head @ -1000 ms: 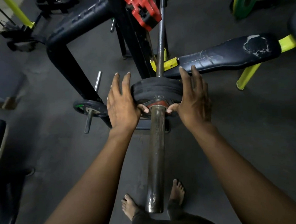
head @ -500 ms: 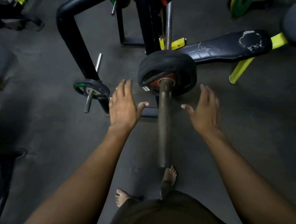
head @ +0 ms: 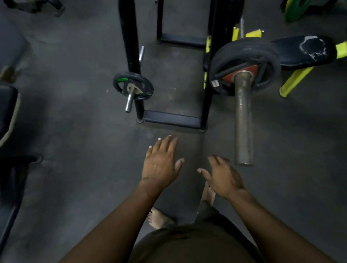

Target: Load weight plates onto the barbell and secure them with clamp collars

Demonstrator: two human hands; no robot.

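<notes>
Both the left hand and right hand hover empty with fingers spread, near the plate-loaded barbell sleeve.

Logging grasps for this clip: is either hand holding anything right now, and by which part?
Nothing is held. The left hand and right hand are both open and empty, apart from the barbell sleeve and the plate on it.

No legible text on plate labels
</notes>
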